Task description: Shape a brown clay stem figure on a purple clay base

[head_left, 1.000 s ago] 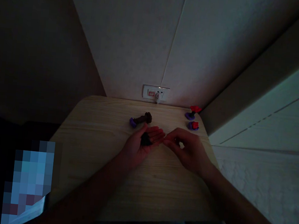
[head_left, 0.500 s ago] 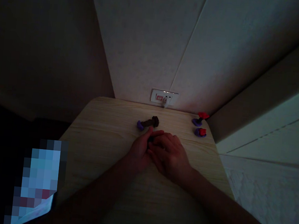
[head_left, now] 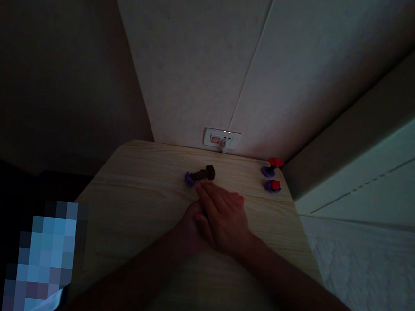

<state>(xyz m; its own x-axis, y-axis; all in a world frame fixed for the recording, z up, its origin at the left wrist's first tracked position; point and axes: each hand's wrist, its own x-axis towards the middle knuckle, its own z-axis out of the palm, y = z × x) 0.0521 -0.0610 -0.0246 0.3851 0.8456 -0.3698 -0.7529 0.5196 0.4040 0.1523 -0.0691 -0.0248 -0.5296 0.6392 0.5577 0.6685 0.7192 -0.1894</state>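
Note:
My right hand (head_left: 221, 215) lies flat, palm down, on top of my left hand (head_left: 187, 228) over the light wooden table (head_left: 133, 202). Only the heel and wrist of my left hand show beneath it. The dark clay lump that lay in my left palm is hidden between the two palms. Just beyond my fingertips a brown clay figure with a purple base (head_left: 201, 175) lies on its side.
Two small clay pieces, red on purple bases, stand at the table's far right corner (head_left: 271, 165) and just in front of it (head_left: 273, 185). A wall socket (head_left: 221, 139) sits behind the table. A blurred blue patch (head_left: 46, 252) is at lower left. The room is dim.
My left palm was open with the dark lump in it and my right hand beside it. My right hand has moved over and now lies flat across the left palm, covering the lump.

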